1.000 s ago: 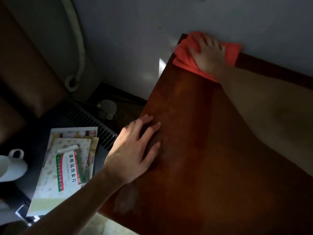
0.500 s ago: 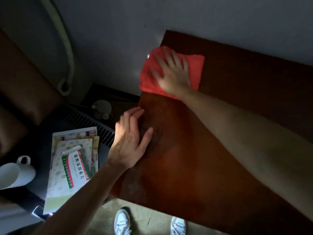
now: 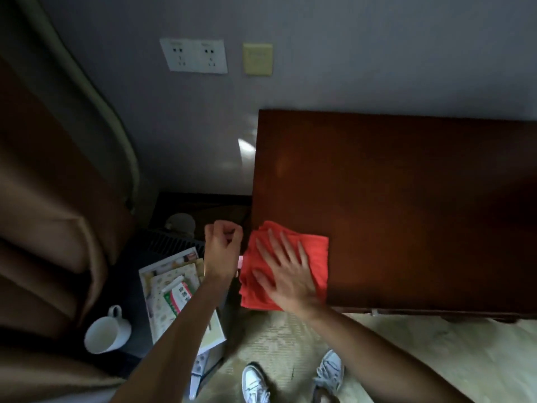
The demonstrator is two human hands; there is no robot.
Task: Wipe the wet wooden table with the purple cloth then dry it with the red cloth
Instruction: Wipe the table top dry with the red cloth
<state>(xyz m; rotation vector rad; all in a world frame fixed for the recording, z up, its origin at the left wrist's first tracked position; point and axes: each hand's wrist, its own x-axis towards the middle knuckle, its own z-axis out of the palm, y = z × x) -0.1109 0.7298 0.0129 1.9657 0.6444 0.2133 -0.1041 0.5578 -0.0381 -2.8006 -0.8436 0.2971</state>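
Your right hand [image 3: 286, 276] lies flat, fingers spread wide, palm pressed on the red cloth [image 3: 315, 257]; its grip is fully open and clasps nothing. The cloth is a soft, folded, roughly square pad with rumpled layers along its left side. It sits at the near left corner of the bench [image 3: 406, 199], and its left edge overhangs the bench edge slightly. The hand's outline is blurred.

Your left hand [image 3: 222, 245] hangs just beside the bench's left edge, off the surface, fingers curled into a loose fist. You cannot tell whether that grip encloses anything.

The bench top is dark reddish-brown wood, smooth, rectangular, with a straight left edge and a faint sheen near the far left corner. Its far edge meets a plain grey wall [image 3: 348, 53].

On the wall you see a white double socket plate [image 3: 194, 55] and, just to its right, a small cream plate [image 3: 258, 59]. To the left, on a lower dark surface, lie a stack of printed paper packets [image 3: 174, 289] and a white mug [image 3: 106, 333]. A brown curtain [image 3: 52, 199] hangs in folds at the far left. The floor [image 3: 421, 353] is pale and patterned, and two light sneakers [image 3: 293, 376] stand on it.
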